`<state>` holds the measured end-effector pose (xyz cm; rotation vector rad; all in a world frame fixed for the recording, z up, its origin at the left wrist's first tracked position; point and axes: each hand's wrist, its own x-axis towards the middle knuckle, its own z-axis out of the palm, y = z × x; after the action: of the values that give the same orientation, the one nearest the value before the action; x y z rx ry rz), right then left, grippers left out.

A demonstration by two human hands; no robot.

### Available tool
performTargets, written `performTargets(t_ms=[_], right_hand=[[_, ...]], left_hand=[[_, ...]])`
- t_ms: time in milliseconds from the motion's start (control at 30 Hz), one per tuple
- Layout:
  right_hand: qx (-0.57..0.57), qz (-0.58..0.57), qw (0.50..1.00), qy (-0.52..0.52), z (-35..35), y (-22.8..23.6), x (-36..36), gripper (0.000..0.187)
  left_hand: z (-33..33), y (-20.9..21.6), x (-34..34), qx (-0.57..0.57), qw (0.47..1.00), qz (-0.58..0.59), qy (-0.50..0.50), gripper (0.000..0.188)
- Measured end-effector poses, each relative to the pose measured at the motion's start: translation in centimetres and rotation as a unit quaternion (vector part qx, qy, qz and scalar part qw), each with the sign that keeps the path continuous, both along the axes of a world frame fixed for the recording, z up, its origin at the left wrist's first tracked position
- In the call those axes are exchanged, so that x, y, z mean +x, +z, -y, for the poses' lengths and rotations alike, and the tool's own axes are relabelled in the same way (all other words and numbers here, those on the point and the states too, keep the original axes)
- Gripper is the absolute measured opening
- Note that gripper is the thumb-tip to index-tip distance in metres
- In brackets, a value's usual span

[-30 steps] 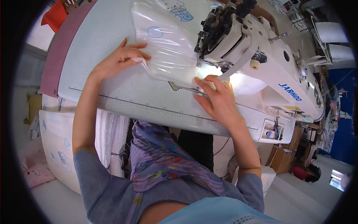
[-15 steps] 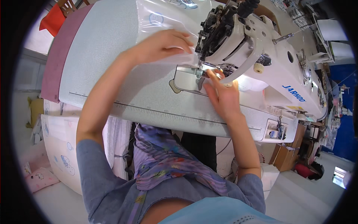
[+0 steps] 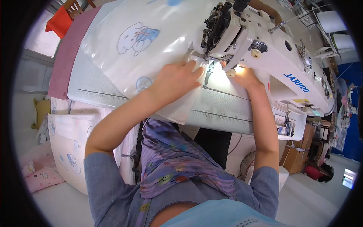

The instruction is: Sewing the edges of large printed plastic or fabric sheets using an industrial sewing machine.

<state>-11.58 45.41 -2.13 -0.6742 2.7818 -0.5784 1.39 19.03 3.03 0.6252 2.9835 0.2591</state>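
On pale table [image 3: 223, 101] — note printed sheet [image 3: 162, 41] under left hand's [image 3: 174, 78] curled fingers, near right hand's [image 3: 245, 77] half-hidden ones — cannot tell either grip.

premises: a sewing workshop. chief evidence: a large white sewing machine [image 3: 280, 62], its work area brightly lit, mounted at a pale counter [image 3: 223, 104] with a measuring scale [image 3: 100, 93] marked along the near edge. a glossy white sheet [image 3: 170, 30] with cartoon prints lies at the machine's needle end. a tray [image 3: 301, 133] at the counter's right end holds small items. further printed cloth [image 3: 62, 142] lies at left; cardboard boxes [image 3: 297, 157] stand at right.
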Motion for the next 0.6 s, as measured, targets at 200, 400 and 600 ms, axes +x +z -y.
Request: performTargets(t_ms=[200, 400, 600], right_hand=[[-0.017, -0.039, 0.999, 0.025, -0.5, -1.6, -0.3, 0.047], [-0.048, -0.029, 0.998, 0.008, -0.4, -0.3, -0.1, 0.047], [0.070, -0.020, 0.997, 0.012, 0.3, 1.8, -1.5, 0.058]], left_hand=[[-1.3, -4.7, 3.5, 0.075, 0.984, -0.161, 0.030, 0.056], [-1.4, -3.4, 4.0, 0.069, 0.988, -0.127, 0.059, 0.059], [-0.9, -3.7, 3.6, 0.090, 0.984, -0.151, 0.027, 0.057]])
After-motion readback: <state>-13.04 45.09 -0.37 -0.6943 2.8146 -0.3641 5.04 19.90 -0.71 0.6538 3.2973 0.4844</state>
